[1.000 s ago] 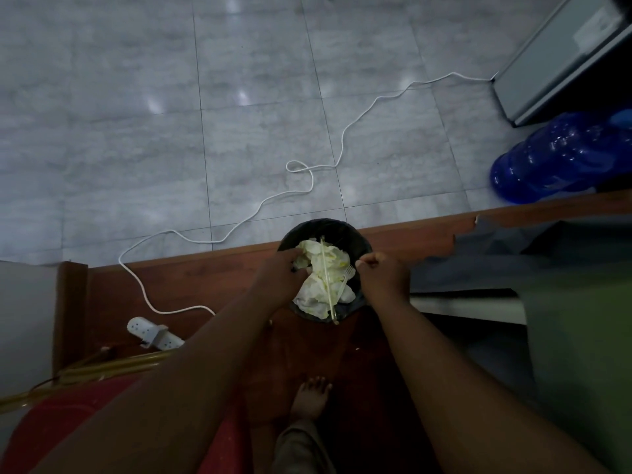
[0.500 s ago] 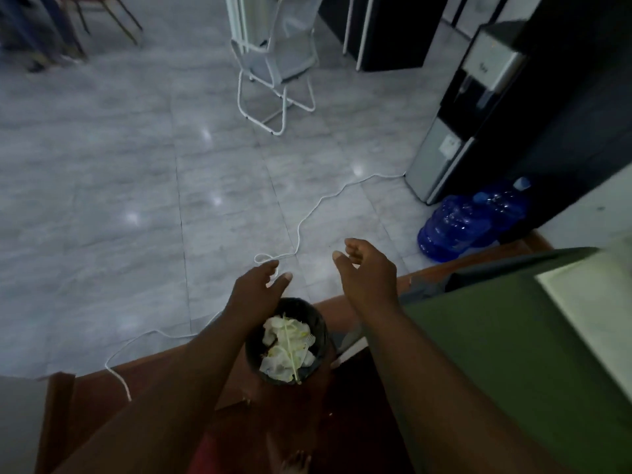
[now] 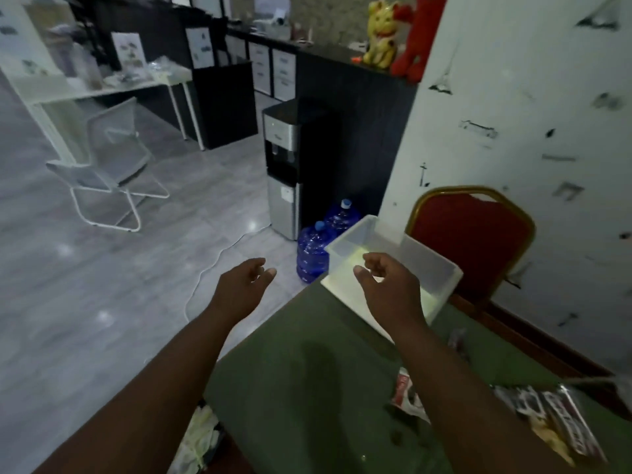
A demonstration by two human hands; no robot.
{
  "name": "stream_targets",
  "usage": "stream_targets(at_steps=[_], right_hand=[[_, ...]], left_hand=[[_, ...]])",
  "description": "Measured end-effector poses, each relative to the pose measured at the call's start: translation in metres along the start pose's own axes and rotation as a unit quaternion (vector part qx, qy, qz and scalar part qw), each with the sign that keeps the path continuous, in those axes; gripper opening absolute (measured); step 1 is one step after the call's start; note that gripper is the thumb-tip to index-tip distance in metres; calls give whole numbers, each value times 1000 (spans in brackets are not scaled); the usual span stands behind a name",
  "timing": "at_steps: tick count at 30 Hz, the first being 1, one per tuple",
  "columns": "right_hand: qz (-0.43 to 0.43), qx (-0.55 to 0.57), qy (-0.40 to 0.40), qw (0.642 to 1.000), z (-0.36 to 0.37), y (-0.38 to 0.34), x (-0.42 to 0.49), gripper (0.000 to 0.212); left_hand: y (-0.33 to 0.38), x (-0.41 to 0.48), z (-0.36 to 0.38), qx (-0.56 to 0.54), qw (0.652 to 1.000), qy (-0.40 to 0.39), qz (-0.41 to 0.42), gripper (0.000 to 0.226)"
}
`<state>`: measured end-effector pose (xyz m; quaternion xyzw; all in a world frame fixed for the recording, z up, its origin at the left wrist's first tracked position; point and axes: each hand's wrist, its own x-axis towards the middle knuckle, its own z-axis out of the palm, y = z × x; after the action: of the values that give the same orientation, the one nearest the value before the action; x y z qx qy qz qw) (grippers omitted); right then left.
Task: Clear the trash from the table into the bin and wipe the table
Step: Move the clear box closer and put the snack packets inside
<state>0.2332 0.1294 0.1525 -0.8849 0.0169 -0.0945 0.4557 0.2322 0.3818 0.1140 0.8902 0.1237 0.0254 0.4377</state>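
The table under a green cloth (image 3: 307, 388) fills the lower right. My left hand (image 3: 244, 285) hovers empty over the floor just off the table's left corner, fingers loosely apart. My right hand (image 3: 386, 285) is raised above the table's far end, fingers curled apart, holding nothing, in front of a clear plastic box (image 3: 427, 265). Wrappers lie on the cloth: a red-and-white one (image 3: 405, 395) beside my right forearm and a dark printed one (image 3: 554, 422) at the right edge. The bin (image 3: 201, 439), stuffed with pale crumpled trash, peeks out below the table's left edge.
A red chair with a gold frame (image 3: 472, 241) stands behind the table against the white wall. Two blue water bottles (image 3: 314, 251) and a water dispenser (image 3: 284, 169) stand on the floor ahead. A white cable (image 3: 212, 265) runs across the tiles; a white chair (image 3: 109, 172) stands farther left.
Both hands let go of the bin's trash and rose from it. My view lifted from the bin on the floor to the table top, with my right hand now over the table.
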Motion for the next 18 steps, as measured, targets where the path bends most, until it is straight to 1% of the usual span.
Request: stream_targets(at_steps=[4,7,13,15,18], right_hand=[[33,-1,32,999,-73,42,5,28],[72,3,45,996,-110,78,2,31],[150,24,53,987,-117,121,7,43],[174,26,58,983,-112,128,12,41],[202,38,89,975,-98,136,22,32]], left_hand=[[64,3,52,49,998,-30,39,48],[93,5,88,77,994,-46,64,49],[105,25,124,97,991,-44,80,50],[106,40,129,106,989,-36,92,49],[106,71,138,128,984,-37,122,44]])
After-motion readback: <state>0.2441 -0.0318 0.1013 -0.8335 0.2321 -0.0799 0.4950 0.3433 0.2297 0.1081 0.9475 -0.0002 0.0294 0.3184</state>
